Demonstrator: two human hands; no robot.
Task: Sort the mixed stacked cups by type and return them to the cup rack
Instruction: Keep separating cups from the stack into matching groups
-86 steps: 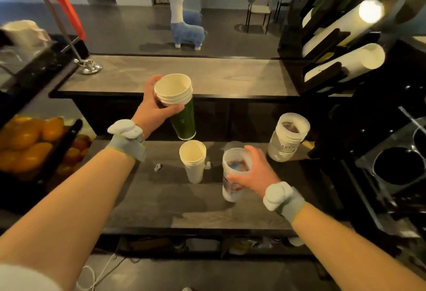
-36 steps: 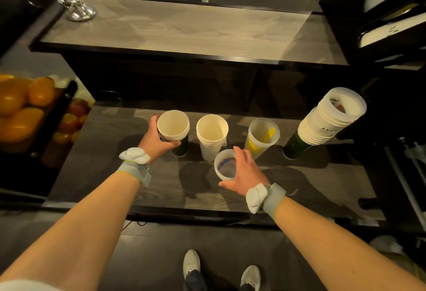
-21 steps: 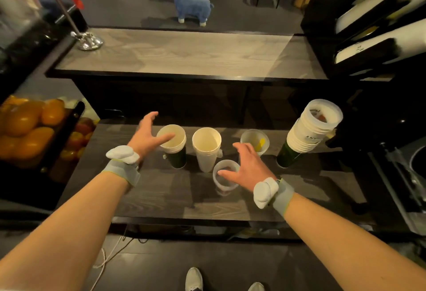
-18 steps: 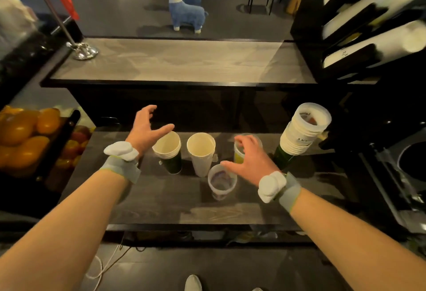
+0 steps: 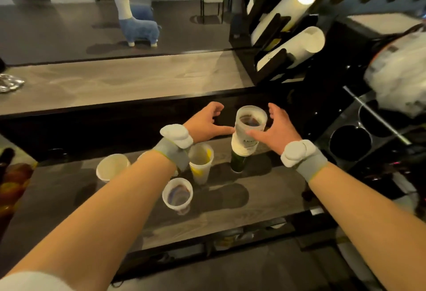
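Note:
A tall mixed stack of cups (image 5: 245, 138) stands on the lower counter, white cups on top and a dark green one at the bottom. My left hand (image 5: 206, 122) and my right hand (image 5: 275, 129) flank its top, fingers spread; the thumbs reach the stack's sides without gripping. Three sorted cups stand nearer me: a clear cup with a yellow print (image 5: 201, 161), a clear cup with a blue and red print (image 5: 177, 195) and a paper cup stack (image 5: 111, 169). My left forearm hides another cup. The black cup rack (image 5: 269, 37) holds long white cup rows at the upper right.
A higher bar top (image 5: 119, 78) runs behind the lower counter (image 5: 230, 207). Round black wells (image 5: 350, 143) sit in the unit at the right. Fruit (image 5: 11, 182) lies at the far left. A blue and white toy animal (image 5: 136, 21) stands on the floor beyond.
Both hands have let go of the cups they set down and moved right and forward to either side of the tall mixed stack. The view has swung right and up.

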